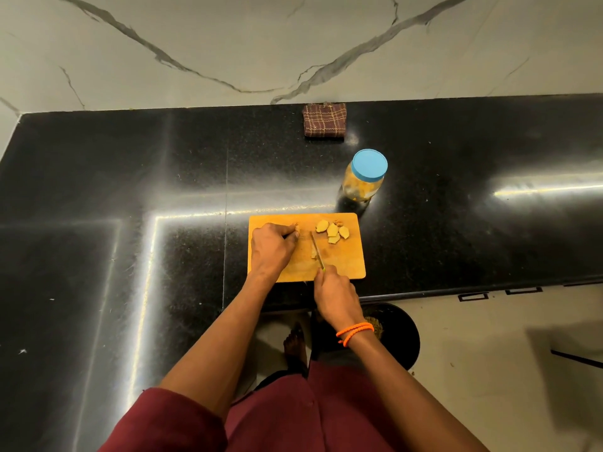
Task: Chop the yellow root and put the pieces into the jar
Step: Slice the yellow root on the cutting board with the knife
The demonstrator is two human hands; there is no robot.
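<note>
Black speckled stone surface (456,230): polished, glossy, strong reflections. Rectangular orange-brown wooden cutting board (346,265): smooth, matt. Clear plastic jar (360,187) with matt light-blue plastic lid (369,164). Folded maroon checked cloth (324,121): woven, coarse. White veined marble wall (228,44): smooth.

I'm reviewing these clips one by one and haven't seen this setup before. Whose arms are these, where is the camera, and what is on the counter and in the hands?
There is no robot here. A person wears one wide-angle camera on the head, looking forward and down, so the two arms entering from the bottom are the wearer's own.

On the black counter lies a wooden cutting board. The left hand rests on the board's left part, fingers curled over a piece of yellow root that barely shows. The right hand, with orange bands at its wrist, grips a small knife whose blade lies on the board. Several cut pieces sit near the board's far right corner.

Behind the board stands the jar, its blue lid still on, with yellowish contents. A folded checked cloth lies by the wall.
</note>
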